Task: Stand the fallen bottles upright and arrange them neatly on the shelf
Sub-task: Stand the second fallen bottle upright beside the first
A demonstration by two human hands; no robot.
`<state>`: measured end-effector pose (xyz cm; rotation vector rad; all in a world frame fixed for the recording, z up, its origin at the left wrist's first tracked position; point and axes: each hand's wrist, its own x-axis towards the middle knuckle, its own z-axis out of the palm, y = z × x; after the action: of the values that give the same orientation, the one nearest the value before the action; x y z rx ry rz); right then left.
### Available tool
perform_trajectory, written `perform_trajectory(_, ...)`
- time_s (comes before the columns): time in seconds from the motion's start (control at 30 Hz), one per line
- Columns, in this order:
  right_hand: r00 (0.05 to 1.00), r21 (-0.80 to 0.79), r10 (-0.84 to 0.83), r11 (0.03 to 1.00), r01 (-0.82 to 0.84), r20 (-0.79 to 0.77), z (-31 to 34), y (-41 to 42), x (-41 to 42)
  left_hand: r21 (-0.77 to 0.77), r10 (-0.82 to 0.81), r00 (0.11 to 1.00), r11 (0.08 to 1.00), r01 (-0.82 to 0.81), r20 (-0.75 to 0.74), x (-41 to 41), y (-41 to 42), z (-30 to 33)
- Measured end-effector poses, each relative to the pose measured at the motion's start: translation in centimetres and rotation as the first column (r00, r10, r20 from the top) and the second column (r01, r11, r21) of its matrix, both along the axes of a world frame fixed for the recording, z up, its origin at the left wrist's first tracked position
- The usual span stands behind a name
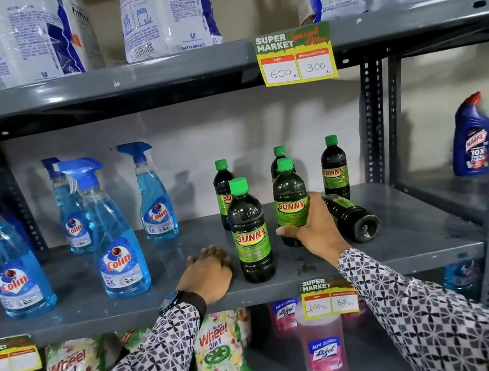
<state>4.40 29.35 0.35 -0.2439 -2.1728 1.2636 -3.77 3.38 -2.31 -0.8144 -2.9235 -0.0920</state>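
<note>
Several dark Sunny bottles with green caps stand on the grey middle shelf (89,278). One upright bottle (249,230) stands at the front. My right hand (312,225) is wrapped around a second upright bottle (290,197). Just right of that hand one Sunny bottle (353,218) lies on its side, base towards me. More upright ones stand behind: one at the left rear (223,185), one at the middle rear (279,158) and one at the right rear (334,166). My left hand (208,273) rests flat on the shelf, left of the front bottle, holding nothing.
Blue Colin spray bottles (116,237) stand along the left of the same shelf. A Harpic bottle (472,138) stands beyond the right upright post (372,123). Detergent bags fill the shelf above; Wheel packets and a pink Lizol bottle (321,338) sit below.
</note>
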Motion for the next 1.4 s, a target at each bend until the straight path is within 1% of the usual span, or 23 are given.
perform_trajectory(0.03, 1.000, -0.010, 0.009, 1.000, -0.009, 0.004, 0.0, 0.1, 0.0, 0.023, 0.015, 1.000, 1.000, -0.015, 0.010, 0.2, 0.0, 0.1)
perform_trajectory(0.17, 0.996, -0.076, 0.077, 0.994, -0.073, 0.048, 0.8, -0.5, 1.2, 0.023, 0.017, 1.000, 1.000, -0.018, 0.013, 0.2, 0.1, 0.1)
perform_trajectory(0.23, 0.994, -0.078, 0.090, 0.993, -0.085, 0.068, 0.7, -0.2, 1.3, 0.066, 0.035, 0.999, 0.997, -0.036, 0.029, 0.1, 0.0, 0.2)
perform_trajectory(0.37, 0.980, -0.109, 0.175, 0.980, -0.165, 0.096, 0.9, 0.4, 2.9, 0.052, 0.039, 0.998, 0.998, -0.041, 0.048, -0.1, -0.1, 0.0)
perform_trajectory(0.47, 0.967, -0.121, 0.244, 0.965, -0.234, 0.075, 0.4, 0.9, 4.7, 0.068, 0.050, 0.998, 0.996, -0.053, 0.043, 0.3, 0.2, 0.4)
perform_trajectory(0.6, 0.955, -0.145, 0.294, 0.948, -0.285, 0.047, -0.5, 1.1, 6.6, 0.055, 0.043, 0.999, 0.997, -0.045, 0.031, 0.7, 0.3, 0.7)
perform_trajectory(0.83, 0.944, -0.131, 0.331, 0.936, -0.327, 0.008, -0.5, 0.6, 7.9, 0.094, 0.047, 0.996, 0.994, -0.054, 0.075, 1.8, 0.5, 1.4)
perform_trajectory(1.17, 0.931, -0.110, 0.364, 0.927, -0.358, 0.039, 0.0, 0.3, 8.4, 0.089, 0.048, 0.995, 0.994, -0.056, 0.086, 2.2, 0.3, 1.7)
perform_trajectory(1.23, 0.925, -0.113, 0.379, 0.921, -0.374, 0.032, 0.1, 0.3, 8.8, 0.100, 0.053, 0.995, 0.993, -0.062, 0.087, 2.4, 0.4, 1.7)
perform_trajectory(1.3, 0.913, -0.125, 0.409, 0.905, -0.407, -0.009, 0.3, 0.3, 9.6, 0.103, 0.058, 0.993, 0.992, -0.069, 0.098, 2.6, 0.4, 1.7)
perform_trajectory(1.33, 0.929, -0.117, 0.362, 0.922, -0.368, -0.073, 0.5, 0.5, 10.1, 0.104, 0.055, 0.993, 0.992, -0.066, 0.100, 2.7, 0.4, 1.7)
perform_trajectory(1.37, 0.955, -0.093, 0.245, 0.960, -0.263, -0.169, 1.2, 0.7, 10.6, 0.106, 0.051, 0.994, 0.992, -0.061, 0.098, 2.6, 0.5, 1.8)
perform_trajectory(1.4, 0.952, -0.081, 0.087, 0.990, -0.116, -0.292, 1.9, 1.2, 10.9, 0.108, 0.049, 0.994, 0.992, -0.060, 0.099, 2.6, 0.6, 1.8)
